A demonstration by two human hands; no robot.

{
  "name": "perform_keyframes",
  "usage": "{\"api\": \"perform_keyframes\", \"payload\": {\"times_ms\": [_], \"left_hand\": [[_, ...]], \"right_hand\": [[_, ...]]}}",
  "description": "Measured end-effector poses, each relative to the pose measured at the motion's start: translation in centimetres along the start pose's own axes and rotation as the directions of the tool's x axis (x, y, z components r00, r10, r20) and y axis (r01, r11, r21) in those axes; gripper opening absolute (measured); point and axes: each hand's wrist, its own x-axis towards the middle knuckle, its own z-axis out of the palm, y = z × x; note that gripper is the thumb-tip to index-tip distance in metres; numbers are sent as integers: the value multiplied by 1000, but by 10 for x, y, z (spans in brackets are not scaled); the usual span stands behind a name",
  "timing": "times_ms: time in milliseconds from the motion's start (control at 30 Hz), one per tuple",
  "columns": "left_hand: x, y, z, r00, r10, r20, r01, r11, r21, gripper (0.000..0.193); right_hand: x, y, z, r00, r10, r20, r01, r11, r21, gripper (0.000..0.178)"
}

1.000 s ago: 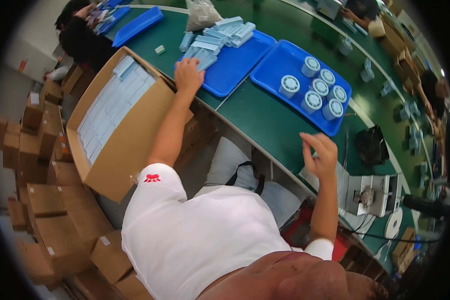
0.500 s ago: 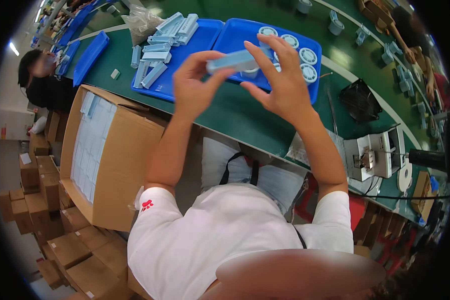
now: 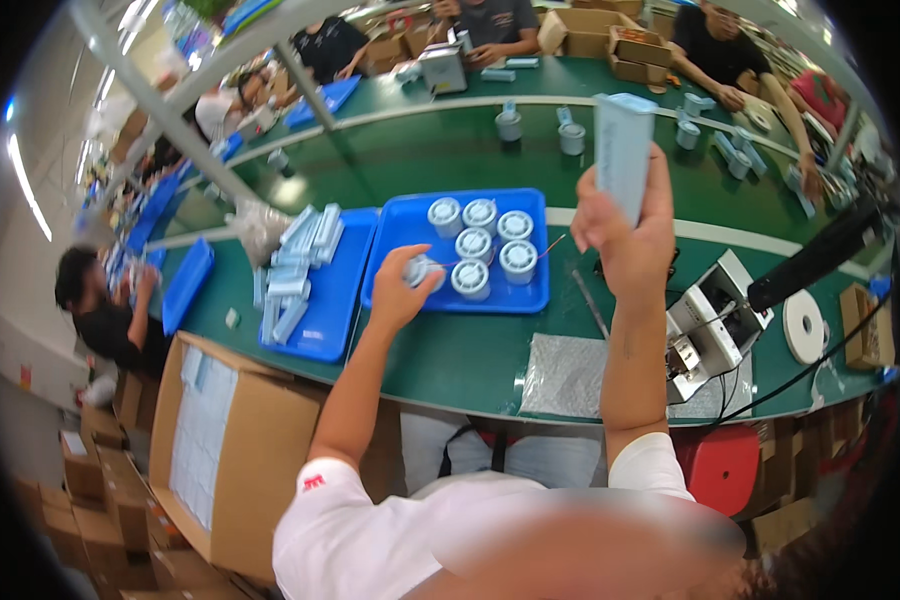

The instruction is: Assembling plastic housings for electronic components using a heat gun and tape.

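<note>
Upright in my right hand (image 3: 632,225) is a long pale-blue plastic housing (image 3: 624,150), raised high over the right part of the bench. My left hand (image 3: 400,292) reaches to the near-left corner of a blue tray (image 3: 402,225), its fingers closed round a pale-blue round fan head (image 3: 423,272). Several other round fan heads (image 3: 472,278) with slotted faces stand in that tray, and thin red wire shows beside some. More long pale-blue housings (image 3: 288,300) lie piled in a second blue tray (image 3: 338,318) to the left.
A carton (image 3: 260,460) packed with pale-blue parts stands at the bench's left end. On the right are a small white machine (image 3: 715,325), a black tube (image 3: 810,260), a white reel (image 3: 803,328) and bubble wrap (image 3: 565,375). Co-workers sit across the conveyor (image 3: 370,150).
My right hand has taken the housing from my left and lifted it up to the right. My left hand has gone to the fan-head tray and closed on one. The view has tilted up.
</note>
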Motion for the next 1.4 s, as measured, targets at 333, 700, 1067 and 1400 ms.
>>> {"api": "perform_keyframes", "payload": {"times_ms": [333, 700, 1067, 1400], "left_hand": [[81, 136, -44, 818, 135, -559, -491, 670, -557, 14], [78, 150, -24, 836, 248, -489, -512, 672, -535, 14], [86, 143, -21, 822, 353, -448, -541, 730, -418, 13], [88, 135, -22, 836, 369, -407, -544, 661, -517, 23]], "right_hand": [[17, 9, -17, 911, -310, 271, 412, 662, -627, 36], [6, 7, -26, 990, -32, 136, 30, 999, 15, 53], [-3, 22, 6, 953, -282, 113, 303, 910, -282, 43], [-2, 44, 5, 972, -138, 190, 190, 937, -293, 44]]}}
